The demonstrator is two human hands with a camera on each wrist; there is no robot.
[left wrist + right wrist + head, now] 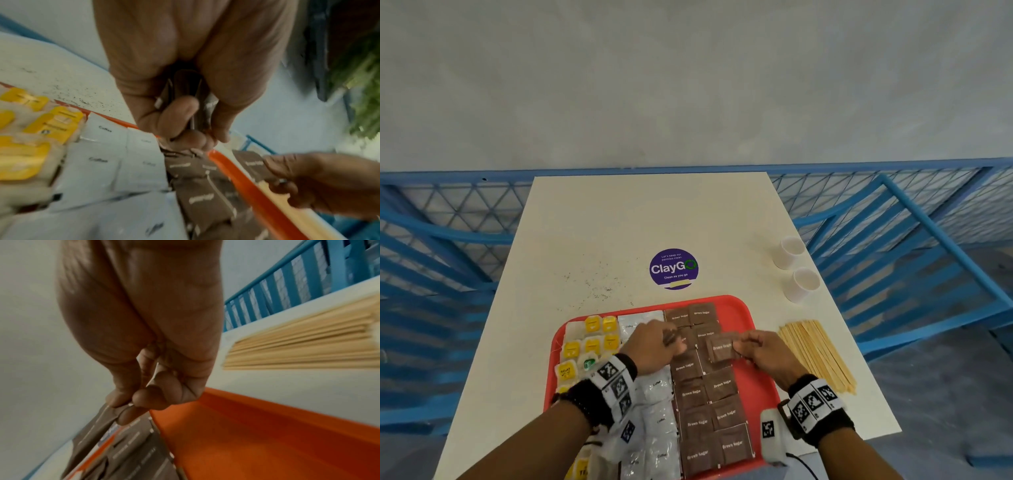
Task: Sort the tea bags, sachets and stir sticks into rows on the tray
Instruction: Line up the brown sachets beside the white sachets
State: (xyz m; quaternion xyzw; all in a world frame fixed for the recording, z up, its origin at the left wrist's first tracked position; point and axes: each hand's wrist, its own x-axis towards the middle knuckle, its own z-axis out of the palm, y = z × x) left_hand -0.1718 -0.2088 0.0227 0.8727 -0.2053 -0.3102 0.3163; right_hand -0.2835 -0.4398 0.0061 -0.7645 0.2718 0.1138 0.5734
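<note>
- Red tray (pixel 736 308) on the white bench (pixel 599 233), at its near edge.
- Tray contents, left to right: yellow-tagged tea bags (pixel 592 337); white coffee sachets (pixel 657 421); brown sugar sachets (pixel 709 411) in two columns running front to back.
- Right hand (pixel 763 351): thumb and fingers (pixel 144 400) pinch one brown sugar sachet (pixel 723 347) by its right edge. The sachet is tilted, above the right brown column about mid-tray; whether it touches the sachets under it, cannot tell.
- Left hand (pixel 654 346): fingers curled, clenched on a small stack of brown sachets (pixel 185 91) held edge-on between thumb and fingers, over the seam between the white and brown columns, just left of the right hand's sachet.
- Wooden stir sticks (pixel 818 353) lie in a loose bundle on the bench, just right of the tray, off it.
- Two white paper cups (pixel 796 270) stand beyond the sticks, near the bench's right edge.
- Purple round ClayGo sticker (pixel 674 269) on the bench beyond the tray; dark specks (pixel 595 284) to its left.
</note>
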